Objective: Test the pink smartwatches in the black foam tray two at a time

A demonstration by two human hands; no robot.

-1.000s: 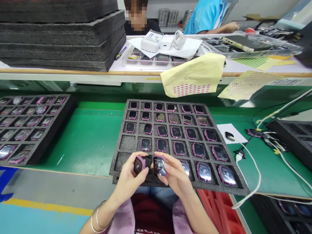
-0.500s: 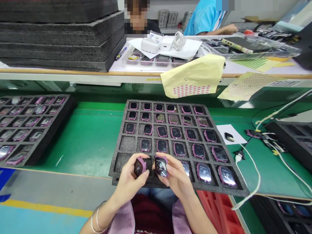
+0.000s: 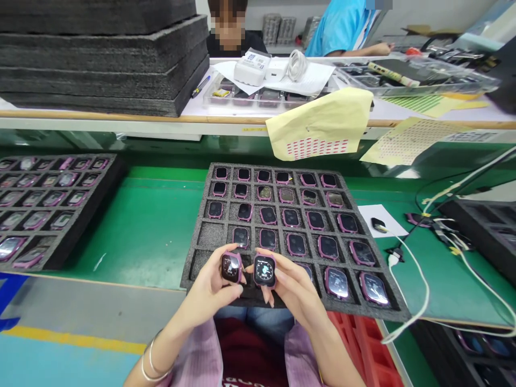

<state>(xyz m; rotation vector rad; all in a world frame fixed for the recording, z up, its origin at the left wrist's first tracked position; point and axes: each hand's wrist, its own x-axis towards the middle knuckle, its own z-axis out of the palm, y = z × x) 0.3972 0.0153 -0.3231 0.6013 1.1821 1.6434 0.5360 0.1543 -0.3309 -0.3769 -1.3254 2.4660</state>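
Observation:
My left hand (image 3: 207, 290) is closed round a purple-framed watch (image 3: 231, 267), its dark screen facing up toward me. In my right hand (image 3: 296, 285) is a second purple-framed watch (image 3: 265, 270), held by its edges, with a lit clock face on the screen. The two watches are side by side with a small gap between them. Both hands are over the near edge of a grey foam tray (image 3: 209, 258), whose pockets hold many similar watches; a few pockets at its near left have none.
Another foam tray (image 3: 80, 226) of watches lies at the left. Stacked black foam (image 3: 100, 70) stands on the shelf. A white cable (image 3: 423, 285) and small watch on paper (image 3: 378, 224) are at the right. Two people sit beyond the shelf.
Both watches have been turned so their screens face me more. The right one now shows its clock face clearly, and the left hand has opened slightly around its watch.

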